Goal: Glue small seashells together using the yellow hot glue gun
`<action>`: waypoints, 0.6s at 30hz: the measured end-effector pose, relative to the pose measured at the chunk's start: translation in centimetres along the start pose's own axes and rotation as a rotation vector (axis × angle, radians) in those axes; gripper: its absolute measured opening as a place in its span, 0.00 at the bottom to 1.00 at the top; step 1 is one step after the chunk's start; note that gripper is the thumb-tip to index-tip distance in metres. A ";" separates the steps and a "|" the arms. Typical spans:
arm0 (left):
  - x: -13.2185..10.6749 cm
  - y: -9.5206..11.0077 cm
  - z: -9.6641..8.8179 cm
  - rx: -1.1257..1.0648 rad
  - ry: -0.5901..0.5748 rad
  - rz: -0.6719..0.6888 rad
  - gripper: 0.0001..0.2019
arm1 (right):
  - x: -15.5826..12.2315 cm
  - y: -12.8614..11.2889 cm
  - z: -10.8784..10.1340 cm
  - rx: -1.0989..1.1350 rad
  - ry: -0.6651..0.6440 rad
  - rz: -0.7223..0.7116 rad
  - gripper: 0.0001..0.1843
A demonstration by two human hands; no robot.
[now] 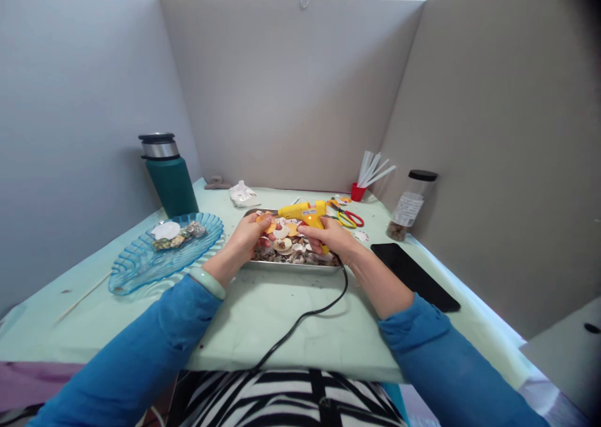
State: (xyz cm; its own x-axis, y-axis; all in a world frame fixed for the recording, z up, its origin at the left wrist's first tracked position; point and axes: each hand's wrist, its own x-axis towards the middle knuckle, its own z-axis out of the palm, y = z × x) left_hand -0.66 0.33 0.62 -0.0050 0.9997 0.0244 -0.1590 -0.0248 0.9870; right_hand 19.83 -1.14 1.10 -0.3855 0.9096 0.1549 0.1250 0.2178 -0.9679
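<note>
My right hand (328, 236) is closed round the handle of a yellow glue gun (305, 213), whose black cord (305, 314) trails back toward me. The gun's nozzle points left toward an orange shell (266, 221) pinched in my left hand (246, 239). Both hands hover over a metal tray (282, 265) filled with several shells and small snail shells.
A blue glass dish (141, 264) with shells lies at the left, a green flask (169, 176) behind it. A red cup of glue sticks (359, 191), scissors (347, 217), a jar (410, 205) and a black phone (413, 275) stand at the right. A thin stick (79, 298) lies far left.
</note>
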 end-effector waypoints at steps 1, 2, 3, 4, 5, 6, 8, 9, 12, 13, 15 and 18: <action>0.0 0.0 0.0 0.002 -0.004 -0.004 0.03 | 0.0 0.0 0.0 0.006 0.000 0.003 0.24; -0.1 0.1 0.0 0.005 -0.012 -0.011 0.03 | 0.0 0.0 0.0 0.010 0.001 0.007 0.23; -0.1 0.1 0.0 0.006 -0.025 -0.017 0.03 | 0.0 -0.1 0.0 0.014 0.004 0.009 0.23; -0.2 0.2 0.0 0.008 -0.041 -0.023 0.03 | 0.0 -0.1 0.1 0.019 0.006 0.009 0.23; -0.2 0.2 0.1 0.009 -0.058 -0.030 0.03 | 0.0 -0.1 0.1 0.022 0.009 0.006 0.23; -0.2 0.2 0.1 0.009 -0.071 -0.037 0.04 | 0.0 -0.1 0.1 0.024 0.010 -0.001 0.24; -0.3 0.3 0.1 0.009 -0.085 -0.047 0.05 | 0.0 -0.1 0.0 0.030 0.011 -0.008 0.24; -0.3 0.3 0.1 0.008 -0.083 -0.049 0.05 | 0.0 0.0 0.0 0.034 0.010 -0.008 0.24; -0.2 0.3 0.1 -0.003 -0.059 -0.040 0.03 | 0.1 0.1 0.0 0.047 -0.002 -0.008 0.23; -0.2 0.3 0.1 -0.007 -0.048 -0.036 0.02 | 0.1 0.1 0.0 0.050 -0.007 -0.008 0.23; -0.2 0.2 0.1 -0.016 -0.032 -0.032 0.01 | 0.1 0.1 0.0 0.049 -0.012 0.000 0.23; -0.1 0.2 0.1 -0.031 -0.016 -0.040 0.01 | 0.1 0.1 0.1 0.052 -0.001 0.012 0.24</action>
State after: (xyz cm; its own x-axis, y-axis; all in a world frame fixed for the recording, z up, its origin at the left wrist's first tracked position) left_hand -0.64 0.25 0.86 0.0175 0.9998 -0.0124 -0.1890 0.0155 0.9819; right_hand 19.75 -1.10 1.01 -0.3855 0.9115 0.1435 0.0822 0.1888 -0.9786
